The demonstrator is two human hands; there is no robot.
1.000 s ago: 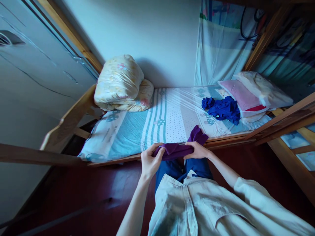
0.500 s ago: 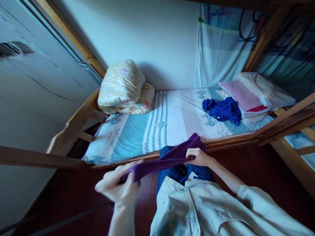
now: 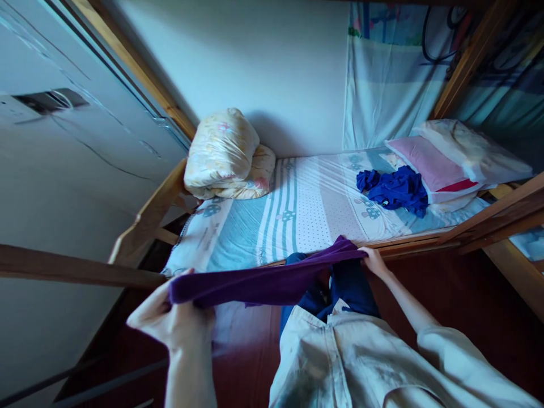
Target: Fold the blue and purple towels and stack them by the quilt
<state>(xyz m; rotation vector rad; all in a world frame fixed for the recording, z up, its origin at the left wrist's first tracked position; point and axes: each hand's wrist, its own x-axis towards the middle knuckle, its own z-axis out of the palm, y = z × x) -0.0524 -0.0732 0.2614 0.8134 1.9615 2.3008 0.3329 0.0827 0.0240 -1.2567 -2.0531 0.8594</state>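
Note:
A purple cloth is stretched sideways in front of my body, above my knees. Its left end is gripped by my left hand, the fingers closed around the fabric. My right hand pinches the other end near the bed's front edge. The fabric hangs a little in the middle and partly hides my dark blue trousers. On the bed, beyond the cloth, a crumpled blue garment lies toward the right.
A folded, flowered quilt sits at the bed's left end. Pink and white pillows are stacked at the right. Wooden bed posts and a rail frame the bed. Reddish-brown floor lies below.
My hands have moved farther apart, left hand leftward and right hand rightward and up. The purple cloth is now stretched longer and spread wider. The view has shifted slightly.

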